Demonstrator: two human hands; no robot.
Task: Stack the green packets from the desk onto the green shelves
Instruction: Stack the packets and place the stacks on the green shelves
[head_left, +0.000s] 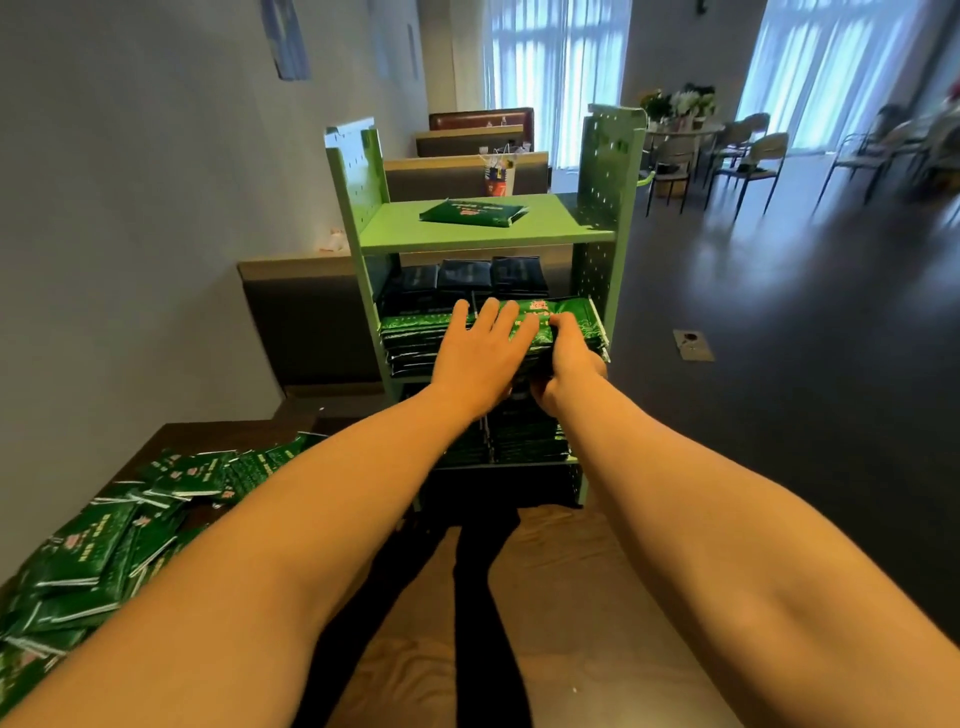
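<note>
A green metal shelf unit (488, 236) stands ahead of me. Its top shelf holds one green packet (472, 213). The middle shelf carries stacks of green packets (415, 338), with darker stacks behind. My left hand (480, 358) lies flat, fingers spread, on top of the front stack. My right hand (569, 364) grips the front edge of the top packets (571, 312) on the right stack, fingers curled over them. The lower shelf holds more packets (524, 436). A loose heap of green packets (104, 551) covers the desk at my lower left.
A grey wall runs along the left, with a bench and booth seats (467, 171) behind the shelf. Chairs (748, 156) and a round table with flowers stand at the right rear on dark floor. Wooden floor lies under my legs.
</note>
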